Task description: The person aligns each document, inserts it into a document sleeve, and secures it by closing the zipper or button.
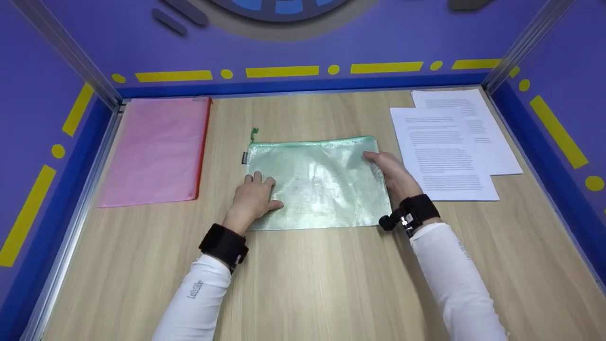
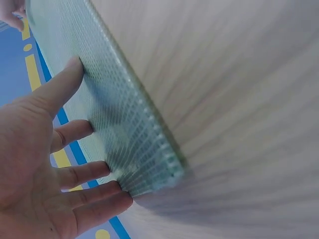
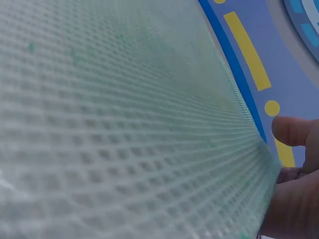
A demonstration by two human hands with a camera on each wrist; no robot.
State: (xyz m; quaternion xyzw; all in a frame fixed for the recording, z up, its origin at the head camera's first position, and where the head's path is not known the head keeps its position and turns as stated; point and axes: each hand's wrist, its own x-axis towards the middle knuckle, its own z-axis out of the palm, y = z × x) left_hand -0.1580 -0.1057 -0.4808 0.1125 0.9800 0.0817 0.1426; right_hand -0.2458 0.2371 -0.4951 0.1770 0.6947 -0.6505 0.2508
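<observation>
A pale green mesh zipper pouch (image 1: 322, 184) lies flat, its zipper along the far edge and a green pull cord (image 1: 254, 134) at the far left corner. My left hand (image 1: 253, 195) rests at the pouch's near left part, fingers spread and fingertips touching the mesh, as the left wrist view also shows. At the right edge is my right hand (image 1: 395, 175), its thumb (image 3: 291, 131) raised over the pouch with a gap beneath. The other right fingers are mostly hidden behind the pouch edge.
A pink zipper folder (image 1: 156, 151) with a red edge lies at the far left of the wooden table (image 1: 303, 284). Two overlapping stacks of printed paper (image 1: 440, 156) lie at the far right. Purple panels (image 1: 293, 52) enclose the back and sides.
</observation>
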